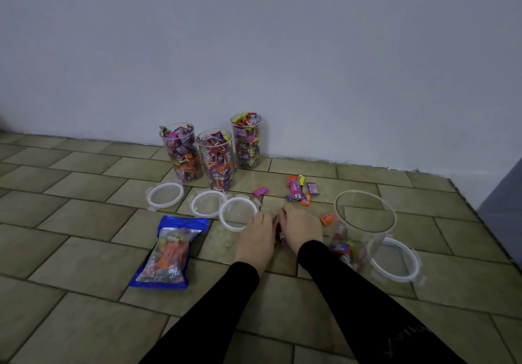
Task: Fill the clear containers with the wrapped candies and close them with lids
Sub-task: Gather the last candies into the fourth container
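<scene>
Three clear containers stand by the wall, each full of wrapped candies and without a lid: left (183, 151), middle (217, 160), right (248, 141). A fourth clear container (364, 222) stands near my right side with a few candies at its bottom. My left hand (258, 236) and my right hand (300, 229) lie on the floor cupped together around a small heap of candies (279, 232). Loose candies (300, 191) lie just beyond my hands. Three white-rimmed lids (165, 195) (206, 202) (237, 214) lie in a row; a fourth lid (395, 262) rests behind the near container.
A blue candy bag (169, 253) lies on the tiled floor to the left of my hands. A pink candy (261, 191) and an orange candy (327, 219) lie apart. The white wall runs close behind the containers. A dark object edge (505, 194) shows at the right.
</scene>
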### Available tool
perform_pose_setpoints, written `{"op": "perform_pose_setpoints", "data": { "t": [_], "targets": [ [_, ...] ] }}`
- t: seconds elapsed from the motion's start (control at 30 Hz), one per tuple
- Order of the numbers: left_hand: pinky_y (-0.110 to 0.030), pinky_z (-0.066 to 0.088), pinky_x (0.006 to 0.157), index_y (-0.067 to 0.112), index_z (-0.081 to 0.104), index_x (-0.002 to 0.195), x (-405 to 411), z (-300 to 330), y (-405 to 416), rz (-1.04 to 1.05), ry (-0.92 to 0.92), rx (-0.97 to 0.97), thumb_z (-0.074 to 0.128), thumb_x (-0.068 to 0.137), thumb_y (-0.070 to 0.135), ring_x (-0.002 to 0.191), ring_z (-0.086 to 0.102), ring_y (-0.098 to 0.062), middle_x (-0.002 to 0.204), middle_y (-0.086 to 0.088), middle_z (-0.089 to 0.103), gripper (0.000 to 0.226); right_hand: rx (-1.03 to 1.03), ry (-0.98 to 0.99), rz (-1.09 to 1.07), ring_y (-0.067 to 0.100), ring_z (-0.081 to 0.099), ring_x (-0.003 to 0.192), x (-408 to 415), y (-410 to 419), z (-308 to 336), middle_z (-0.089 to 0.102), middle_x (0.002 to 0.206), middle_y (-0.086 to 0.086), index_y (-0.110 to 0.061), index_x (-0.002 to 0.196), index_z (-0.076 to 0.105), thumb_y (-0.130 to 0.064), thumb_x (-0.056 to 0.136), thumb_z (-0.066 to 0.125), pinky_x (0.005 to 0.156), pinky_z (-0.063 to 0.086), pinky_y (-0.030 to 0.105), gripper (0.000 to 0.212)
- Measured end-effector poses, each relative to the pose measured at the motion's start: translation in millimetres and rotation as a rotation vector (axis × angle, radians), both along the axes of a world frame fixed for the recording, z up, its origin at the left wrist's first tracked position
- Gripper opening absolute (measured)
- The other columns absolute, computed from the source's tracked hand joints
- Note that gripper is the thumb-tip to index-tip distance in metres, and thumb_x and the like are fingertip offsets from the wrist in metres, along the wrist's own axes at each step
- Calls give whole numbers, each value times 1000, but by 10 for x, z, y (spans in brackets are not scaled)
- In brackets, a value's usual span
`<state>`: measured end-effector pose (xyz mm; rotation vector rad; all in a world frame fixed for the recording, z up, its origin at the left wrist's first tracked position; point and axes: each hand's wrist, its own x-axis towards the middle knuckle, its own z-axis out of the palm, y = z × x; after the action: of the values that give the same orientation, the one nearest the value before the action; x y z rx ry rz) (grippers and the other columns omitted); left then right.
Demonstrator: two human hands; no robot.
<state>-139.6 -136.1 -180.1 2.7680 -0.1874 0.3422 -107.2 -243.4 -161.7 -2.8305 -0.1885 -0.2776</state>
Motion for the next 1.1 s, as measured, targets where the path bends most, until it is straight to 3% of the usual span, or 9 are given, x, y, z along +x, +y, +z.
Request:
{"op": "perform_pose_setpoints", "data": {
  "t": [0.2, 0.43, 0.57, 0.7, 0.87, 0.97, 1.1],
  "targets": [
    [-31, 41, 80, 8, 50, 103, 59, 130, 39, -20, 32, -143, 41, 99, 10, 97, 51, -23, 106, -8, 52, 11, 198, -41, -18, 27, 63, 89, -85, 75, 215, 68, 94, 6, -15, 99, 61, -41, 102, 32, 65, 38, 33, 39],
    [-17, 37, 57, 17, 50, 96, 81, 517, 49, 97, 17, -602, 46, 97, 13, 76, 52, -10, 90, 3, 54, 6, 509, -207, 31, 24, 55, 67, -235, 230, 718, 63, 73, 7, -13, 80, 59, -41, 101, 38, 55, 34, 32, 40],
    [-37, 48, 68, 16, 57, 94, 67, 665, -21, 73, -79, -773, 51, 94, 14, 80, 59, -20, 84, 2, 61, 6, 556, -277, 100, 21, 45, 58, -273, 242, 1025, 52, 62, 3, -15, 71, 47, -42, 100, 38, 53, 24, 32, 40],
    [-30, 43, 65, 14, 56, 93, 44, 836, -127, 69, -143, -805, 51, 94, 10, 75, 55, -12, 83, 0, 60, 7, 539, -321, 147, 22, 44, 60, -238, 180, 1219, 43, 58, -3, -17, 68, 41, -43, 101, 37, 55, 28, 34, 42],
    [-37, 43, 66, 11, 53, 93, 85, 993, -241, 88, -145, -824, 44, 100, 19, 78, 56, -22, 87, -8, 61, 14, 621, -341, 144, 24, 54, 65, -176, 20, 1399, 58, 65, 4, -9, 74, 55, -47, 100, 37, 61, 44, 37, 50],
    [-25, 36, 60, 13, 52, 93, 103, 1105, -311, 107, -204, -752, 40, 103, 27, 77, 54, -19, 88, -5, 60, 20, 812, -329, 87, 16, 53, 59, -134, -92, 1500, 57, 60, 0, -9, 72, 59, -47, 99, 39, 60, 44, 32, 51],
    [-12, 36, 56, 16, 50, 88, 60, 1273, -447, 68, -260, -789, 41, 103, 25, 69, 50, -8, 78, 2, 56, 19, 1227, -299, -2, 12, 42, 50, -114, -315, 1648, 43, 52, -7, -18, 62, 51, -44, 99, 42, 53, 36, 27, 47]
  ]
}}
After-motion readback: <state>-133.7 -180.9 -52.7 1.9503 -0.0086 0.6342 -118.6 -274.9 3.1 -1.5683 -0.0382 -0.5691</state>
